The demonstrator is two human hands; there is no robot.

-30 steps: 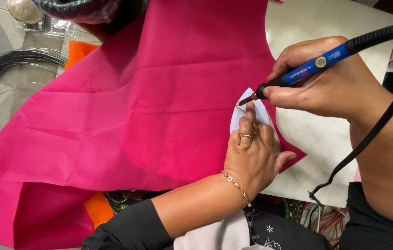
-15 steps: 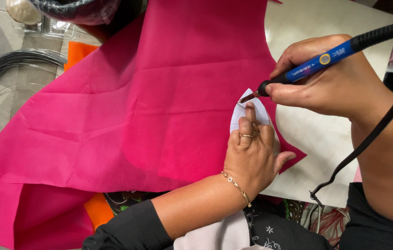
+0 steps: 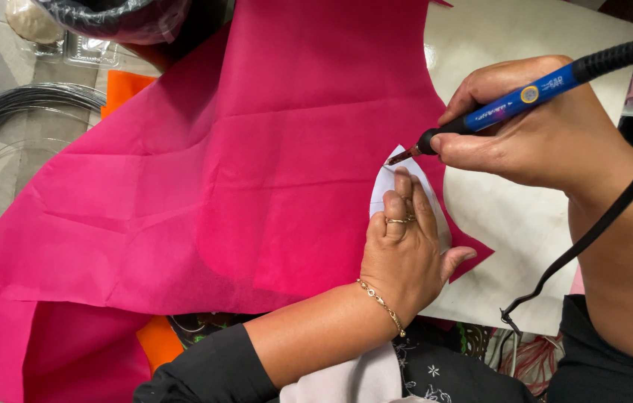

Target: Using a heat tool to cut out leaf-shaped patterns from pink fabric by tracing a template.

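You were looking down at a desk covered mostly by a large sheet of pink fabric, creased and spread from the lower left up to the top centre. Beneath its right part lay a cream board, bare on the right side.

Your left hand lay flat, fingers together, pressing a small white paper template down onto the fabric near its right edge. The template was leaf-shaped and pointed at the top, and your fingers covered most of it. You wore a ring on that hand and a thin gold bracelet on the wrist, with a black sleeve farther down the arm.

Your right hand was closed around a blue-and-black pen-shaped tool, held like a pencil. Its metal tip pointed down and left, right at the upper edge of the template, just above your left fingertips. Whether the tip touched the fabric could not be told. A black cord ran from the tool's back end, past your right forearm and down toward the lower edge.

At the far left lay a coil of dark wire. An orange sheet peeked out from under the fabric at upper left, and again at the lower left. A dark plastic-wrapped roll sat at the top edge.
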